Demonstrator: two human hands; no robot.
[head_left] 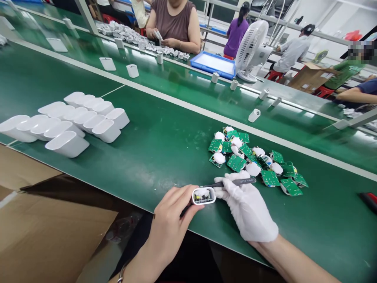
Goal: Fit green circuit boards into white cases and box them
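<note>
My bare left hand is closed around a small white plastic housing whose open end faces me, with parts visible inside. My right hand wears a white glove and pinches dark tweezers, which lie across the fingers just above the housing. Both hands rest at the near edge of the green conveyor belt. Just beyond the gloved hand lies a pile of green circuit boards with white parts on them.
A cluster of empty white housings stands at the left of the belt. Brown cardboard lies below the near edge. Single housings ride the far belt. A white fan, a blue tray and seated workers are across.
</note>
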